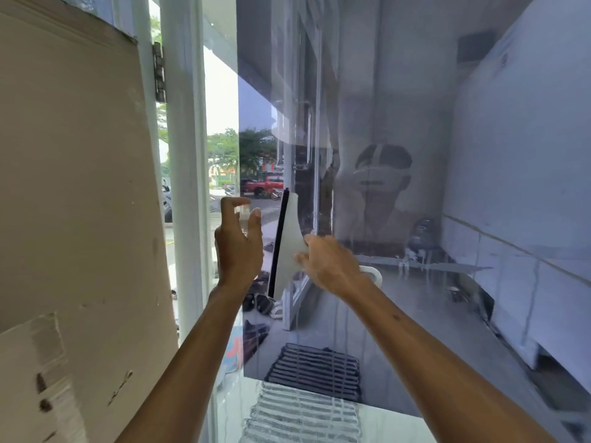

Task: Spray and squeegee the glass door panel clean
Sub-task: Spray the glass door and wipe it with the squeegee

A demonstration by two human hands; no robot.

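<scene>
My right hand [329, 266] grips the white squeegee [289, 241] at mid-frame, its black blade nearly upright against the glass door panel [415, 91]. My left hand [238, 247] hovers just left of the blade, fingers apart and loosely bent, holding nothing; whether it touches the glass I cannot tell. Cardboard [73, 187] fills the left of the frame beside the white door frame [187, 155].
</scene>
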